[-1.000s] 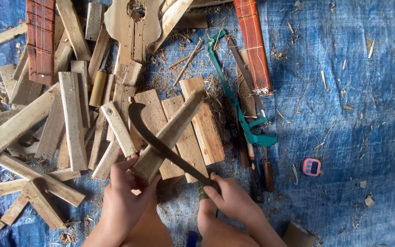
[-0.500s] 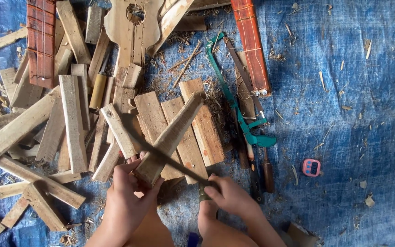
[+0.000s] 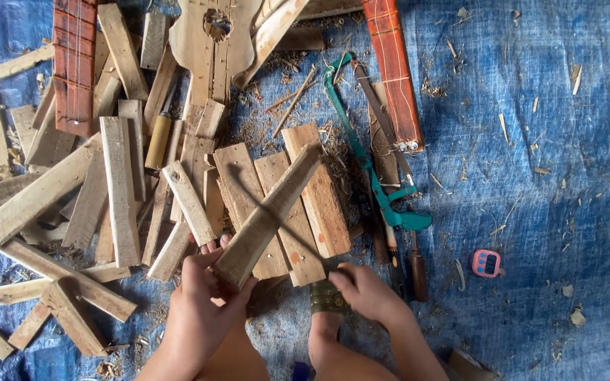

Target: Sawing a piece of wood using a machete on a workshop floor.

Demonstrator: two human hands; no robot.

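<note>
My left hand [image 3: 202, 300] grips the near end of a long tapered wooden piece [image 3: 270, 212]. The piece slants up and right across flat boards [image 3: 315, 194] on a blue tarp [image 3: 545, 176]. My right hand [image 3: 365, 291] is closed on the olive-wrapped handle [image 3: 330, 296] of a curved knife, just right of the piece's near end. The blade is edge-on to the camera and hard to make out. Both forearms enter from the bottom edge.
Scrap planks [image 3: 118, 183] are piled at the left. A green-framed saw [image 3: 375, 187], wooden-handled tools [image 3: 416, 271] and a red-brown fretted strip [image 3: 393, 74] lie to the right. An unfinished instrument body [image 3: 213, 35] sits at the top, and a small pink device [image 3: 486, 262] lies on the tarp.
The dark curved blade, earlier raised across the tapered piece, has come down toward its near end and now shows edge-on. My right hand dropped slightly; my left hand kept its hold.
</note>
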